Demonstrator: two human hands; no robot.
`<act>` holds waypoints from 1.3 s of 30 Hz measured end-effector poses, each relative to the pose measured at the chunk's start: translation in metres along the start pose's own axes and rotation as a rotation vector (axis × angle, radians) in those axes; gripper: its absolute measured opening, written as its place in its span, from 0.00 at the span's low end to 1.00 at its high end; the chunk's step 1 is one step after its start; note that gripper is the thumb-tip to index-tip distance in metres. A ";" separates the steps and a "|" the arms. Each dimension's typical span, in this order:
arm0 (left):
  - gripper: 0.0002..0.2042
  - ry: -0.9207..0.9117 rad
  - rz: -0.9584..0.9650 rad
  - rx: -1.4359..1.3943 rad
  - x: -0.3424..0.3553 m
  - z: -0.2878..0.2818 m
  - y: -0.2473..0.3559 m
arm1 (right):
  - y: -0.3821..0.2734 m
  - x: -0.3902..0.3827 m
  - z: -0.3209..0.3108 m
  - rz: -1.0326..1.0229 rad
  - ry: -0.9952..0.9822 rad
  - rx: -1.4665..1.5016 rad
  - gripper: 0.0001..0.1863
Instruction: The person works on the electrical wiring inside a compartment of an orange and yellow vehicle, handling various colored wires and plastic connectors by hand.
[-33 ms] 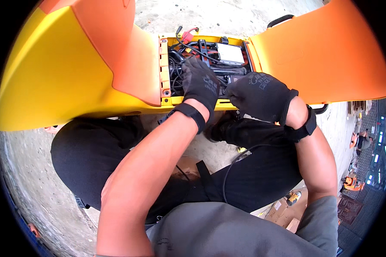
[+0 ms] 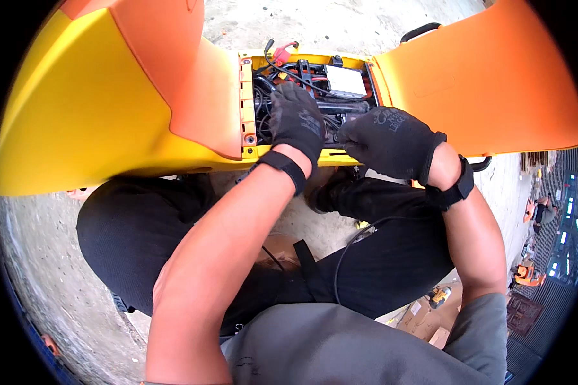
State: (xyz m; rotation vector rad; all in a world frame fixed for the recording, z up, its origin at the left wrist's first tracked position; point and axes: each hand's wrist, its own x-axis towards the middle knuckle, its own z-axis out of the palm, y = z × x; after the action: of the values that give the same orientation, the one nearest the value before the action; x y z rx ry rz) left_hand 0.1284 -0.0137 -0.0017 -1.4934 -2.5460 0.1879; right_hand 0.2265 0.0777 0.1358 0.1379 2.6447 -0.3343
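Observation:
An open compartment in an orange-and-yellow vehicle body [image 2: 246, 109] is packed with black cables, a black tube [image 2: 340, 106] and a silver box [image 2: 345, 81]; a red connector [image 2: 280, 55] sticks up at its back. My left hand [image 2: 296, 119], in a black glove, reaches into the compartment's left half, fingers curled among the cables; whatever it grips is hidden. At the lower right of the opening is my gloved right hand [image 2: 384, 141], fingers bent and pinched near the wiring, their tips and anything between them too unclear to make out.
Large orange panels flank the opening, the right one [image 2: 475, 77] beside a black handle [image 2: 419, 31]. My bent legs are beneath my arms. A yellow drill [image 2: 439, 296] lies on cardboard [image 2: 417, 317] at lower right. Another person [image 2: 543, 212] crouches far right near an orange object [image 2: 528, 276].
My left hand has shifted very slightly up and left within the compartment. The right hand looks almost the same.

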 end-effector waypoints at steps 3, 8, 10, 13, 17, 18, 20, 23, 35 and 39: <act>0.23 0.033 -0.016 -0.225 0.003 0.038 -0.017 | 0.027 0.008 0.012 -0.027 0.092 0.065 0.10; 0.12 -0.128 0.067 -0.097 0.007 0.031 -0.014 | 0.080 0.039 0.023 0.076 0.036 0.126 0.12; 0.09 -0.047 0.117 -0.077 0.006 0.028 -0.016 | 0.092 0.053 0.028 0.075 0.098 0.127 0.13; 0.10 -0.109 0.154 -0.059 0.003 0.022 -0.017 | 0.086 0.094 0.027 0.061 0.186 0.185 0.16; 0.12 -0.079 0.142 -0.061 0.004 0.020 -0.015 | 0.079 0.135 0.038 -0.001 0.360 0.147 0.16; 0.11 -0.048 0.131 -0.067 0.003 0.021 -0.015 | 0.076 0.145 0.044 -0.014 0.404 0.111 0.16; 0.11 0.003 0.119 -0.102 0.002 0.025 -0.014 | 0.073 0.159 0.051 0.003 0.419 0.066 0.17; 0.12 0.056 0.114 -0.159 0.001 0.025 -0.016 | 0.064 0.172 0.051 0.069 0.361 0.053 0.19; 0.12 0.003 0.079 -0.077 0.004 0.036 -0.010 | 0.066 0.181 0.063 0.013 0.511 0.016 0.18; 0.12 -0.029 0.081 -0.091 0.005 0.030 -0.010 | 0.060 0.184 0.064 0.064 0.496 -0.019 0.18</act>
State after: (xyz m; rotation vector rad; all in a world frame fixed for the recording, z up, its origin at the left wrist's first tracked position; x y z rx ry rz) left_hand 0.1109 -0.0147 -0.0290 -1.6399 -2.5499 0.1064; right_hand 0.1012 0.1267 -0.0176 0.3361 3.1219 -0.2810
